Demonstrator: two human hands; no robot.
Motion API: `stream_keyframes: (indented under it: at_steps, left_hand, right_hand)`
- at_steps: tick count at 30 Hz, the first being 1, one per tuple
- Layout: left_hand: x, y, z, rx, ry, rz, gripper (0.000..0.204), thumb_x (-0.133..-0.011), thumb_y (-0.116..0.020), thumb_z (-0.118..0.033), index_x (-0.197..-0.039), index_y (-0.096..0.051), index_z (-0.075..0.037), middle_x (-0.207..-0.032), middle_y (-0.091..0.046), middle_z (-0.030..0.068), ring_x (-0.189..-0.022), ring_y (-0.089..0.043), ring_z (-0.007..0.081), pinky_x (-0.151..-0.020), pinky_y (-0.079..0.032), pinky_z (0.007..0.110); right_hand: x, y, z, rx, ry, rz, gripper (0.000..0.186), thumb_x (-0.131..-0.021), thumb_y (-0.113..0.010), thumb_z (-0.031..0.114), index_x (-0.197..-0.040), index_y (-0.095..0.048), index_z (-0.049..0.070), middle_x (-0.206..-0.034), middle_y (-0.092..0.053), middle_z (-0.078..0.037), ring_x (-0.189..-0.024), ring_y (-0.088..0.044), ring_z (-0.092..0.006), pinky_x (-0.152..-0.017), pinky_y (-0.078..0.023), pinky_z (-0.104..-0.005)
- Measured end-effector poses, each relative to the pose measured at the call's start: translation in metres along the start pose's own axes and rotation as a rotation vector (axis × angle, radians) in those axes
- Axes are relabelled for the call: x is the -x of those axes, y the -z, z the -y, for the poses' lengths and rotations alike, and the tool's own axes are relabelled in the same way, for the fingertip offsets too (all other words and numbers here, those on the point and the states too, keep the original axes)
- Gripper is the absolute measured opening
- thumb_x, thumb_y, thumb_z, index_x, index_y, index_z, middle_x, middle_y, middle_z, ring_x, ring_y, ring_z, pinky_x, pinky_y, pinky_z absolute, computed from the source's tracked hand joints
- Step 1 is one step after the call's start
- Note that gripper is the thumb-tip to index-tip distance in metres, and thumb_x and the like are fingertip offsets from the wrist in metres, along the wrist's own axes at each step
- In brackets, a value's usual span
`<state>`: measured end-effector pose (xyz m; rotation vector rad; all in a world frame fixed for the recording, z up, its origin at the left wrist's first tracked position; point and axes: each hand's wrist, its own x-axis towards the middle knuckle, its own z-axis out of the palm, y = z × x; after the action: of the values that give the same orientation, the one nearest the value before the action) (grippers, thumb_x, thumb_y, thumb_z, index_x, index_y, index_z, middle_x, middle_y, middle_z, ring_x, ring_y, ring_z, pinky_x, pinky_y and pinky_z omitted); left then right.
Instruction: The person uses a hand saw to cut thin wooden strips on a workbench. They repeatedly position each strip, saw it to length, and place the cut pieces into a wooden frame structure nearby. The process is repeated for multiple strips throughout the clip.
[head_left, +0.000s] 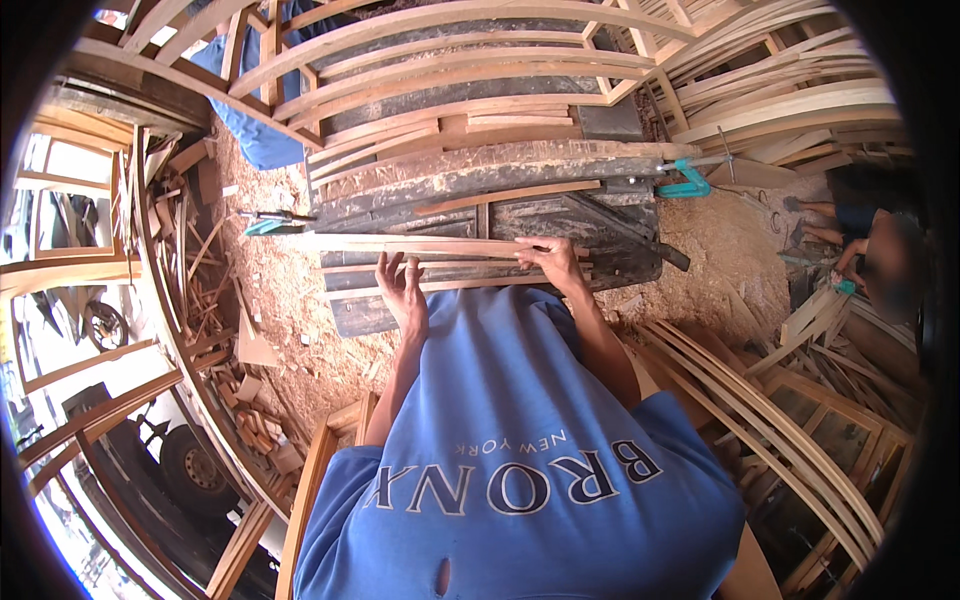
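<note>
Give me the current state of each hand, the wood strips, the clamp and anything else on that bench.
left hand: open, fingers spread, resting on the strips
right hand: fingers curled over the strips, pressing down
thin wood strips: lying flat across the bench, stacked side by side
workbench: dark, dusted with sawdust
teal clamp: sitting at the bench's right end; whether tightened is unclear
sawdust on the floor: spread thickly around the bench
</note>
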<state>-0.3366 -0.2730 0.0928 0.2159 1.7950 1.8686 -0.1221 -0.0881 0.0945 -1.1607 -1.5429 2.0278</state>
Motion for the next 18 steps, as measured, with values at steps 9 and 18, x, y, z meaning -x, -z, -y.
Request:
stream_keyframes:
  at_steps: [9, 18]
  left_hand:
    - [-0.092, -0.087, -0.035, 0.123, 0.062, -0.033, 0.034, -0.093, -0.07, -0.015, -0.117, -0.059, 0.007, -0.09, -0.067, 0.0091, -0.082, -0.066, 0.0155, -0.072, -0.057, 0.028]
    - [-0.192, -0.18, -0.014, -0.115, 0.11, 0.154, 0.035, -0.088, -0.072, -0.021, -0.112, -0.064, 0.004, -0.091, -0.069, 0.0107, -0.08, -0.068, 0.0184, -0.071, -0.056, 0.03]
  right_hand:
    - [-0.051, 0.064, 0.07, 0.07, 0.118, -0.056, 0.034, -0.087, -0.072, 0.005, -0.12, -0.067, 0.001, -0.092, -0.073, -0.011, -0.073, -0.066, -0.0122, -0.069, -0.057, -0.0256]
    - [-0.169, 0.15, 0.123, 0.656, 0.101, -0.112, 0.024, -0.084, -0.076, 0.016, -0.103, -0.069, 0.002, -0.088, -0.072, -0.012, -0.082, -0.071, -0.0184, -0.065, -0.053, -0.0344]
